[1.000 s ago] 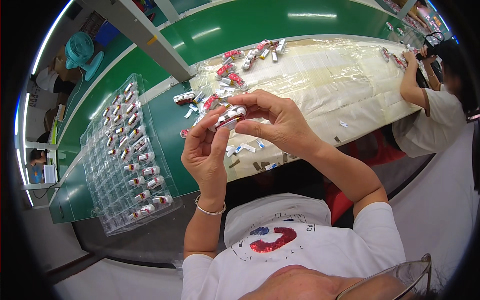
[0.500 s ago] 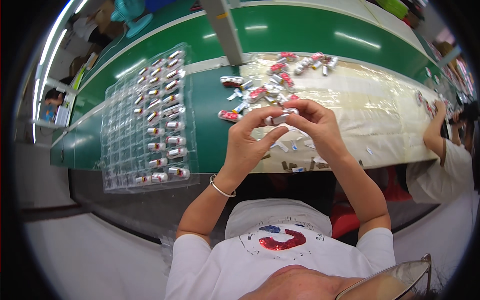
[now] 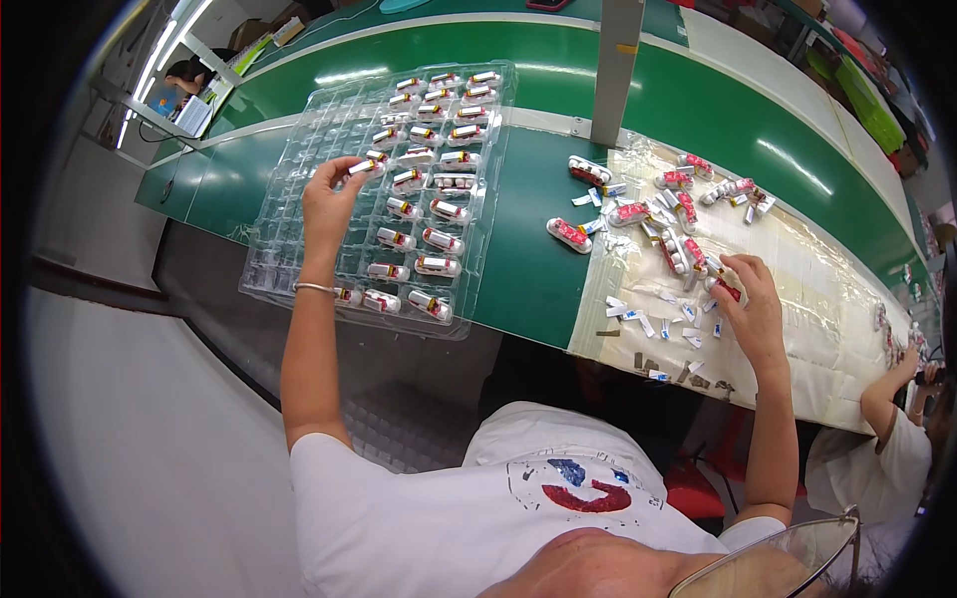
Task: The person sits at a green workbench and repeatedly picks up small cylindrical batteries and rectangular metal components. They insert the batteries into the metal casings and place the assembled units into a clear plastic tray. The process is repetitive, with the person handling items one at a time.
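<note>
My left hand (image 3: 332,199) is at the clear plastic tray (image 3: 299,199), its thumb and fingers closed on a small white, red and yellow toy car (image 3: 365,167) over one of the compartments. Similar toy cars, such as this one (image 3: 438,265), lie in the right-hand columns of the tray. On the right, my right hand (image 3: 755,309) pinches another red-and-white toy car (image 3: 725,289) at the near edge of a loose pile of toy cars (image 3: 630,213). Its fingertips partly hide that car.
Small white-and-blue slips (image 3: 646,325) lie scattered on the clear-covered cream sheet (image 3: 807,309). A grey post (image 3: 616,80) rises behind the pile. The green table (image 3: 538,189) runs beneath everything. At the far right, a co-worker's arm (image 3: 887,391) reaches over the same table.
My hands, together on one toy car before, have parted. The left has carried a car to the tray; the right has gone to the pile and gripped another. The view has swung left.
</note>
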`<state>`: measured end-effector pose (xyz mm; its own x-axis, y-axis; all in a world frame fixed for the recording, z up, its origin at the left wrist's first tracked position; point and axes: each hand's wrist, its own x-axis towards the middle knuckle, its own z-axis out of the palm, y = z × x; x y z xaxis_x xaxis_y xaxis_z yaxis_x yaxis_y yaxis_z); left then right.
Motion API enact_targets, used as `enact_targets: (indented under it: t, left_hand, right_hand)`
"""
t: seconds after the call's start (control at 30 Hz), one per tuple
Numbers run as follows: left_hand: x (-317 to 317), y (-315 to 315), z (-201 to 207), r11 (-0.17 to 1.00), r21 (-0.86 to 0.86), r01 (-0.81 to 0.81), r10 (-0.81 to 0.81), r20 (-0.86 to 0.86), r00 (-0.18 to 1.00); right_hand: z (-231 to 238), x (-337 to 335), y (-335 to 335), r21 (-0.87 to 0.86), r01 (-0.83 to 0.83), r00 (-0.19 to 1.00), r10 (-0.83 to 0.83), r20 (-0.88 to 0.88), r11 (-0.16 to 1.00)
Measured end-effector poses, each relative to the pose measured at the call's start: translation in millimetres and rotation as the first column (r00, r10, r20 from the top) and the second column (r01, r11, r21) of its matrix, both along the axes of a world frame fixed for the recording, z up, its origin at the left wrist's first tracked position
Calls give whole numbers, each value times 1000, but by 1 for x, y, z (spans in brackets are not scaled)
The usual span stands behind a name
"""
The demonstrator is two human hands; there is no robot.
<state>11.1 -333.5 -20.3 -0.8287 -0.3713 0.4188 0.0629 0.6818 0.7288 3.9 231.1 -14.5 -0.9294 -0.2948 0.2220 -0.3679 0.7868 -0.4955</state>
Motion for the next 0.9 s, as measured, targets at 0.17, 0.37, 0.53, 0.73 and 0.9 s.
enact_targets:
  t: [0.17,0.37,0.53,0.73,0.9]
  left_hand:
    - [-9,-32,-3,930,-359,80,-20,167,986]
    - [-20,-41,-9,829,-519,207,-134,175,975]
    - [-21,-36,-6,711,-685,161,-36,193,981]
    - [-21,60,11,975,-91,201,-190,117,975]
    - [9,241,37,701,420,576,-702,268,660]
  right_hand:
    - [0,-6,-5,-52,20,989,-12,148,998]
    - [3,-4,-6,11,-4,994,2,108,1000]
    - [6,-10,7,-217,-18,999,27,38,976]
    - [19,-13,3,-476,-53,998,63,5,878]
    - [24,-4,-19,-523,-149,988,147,-45,839]
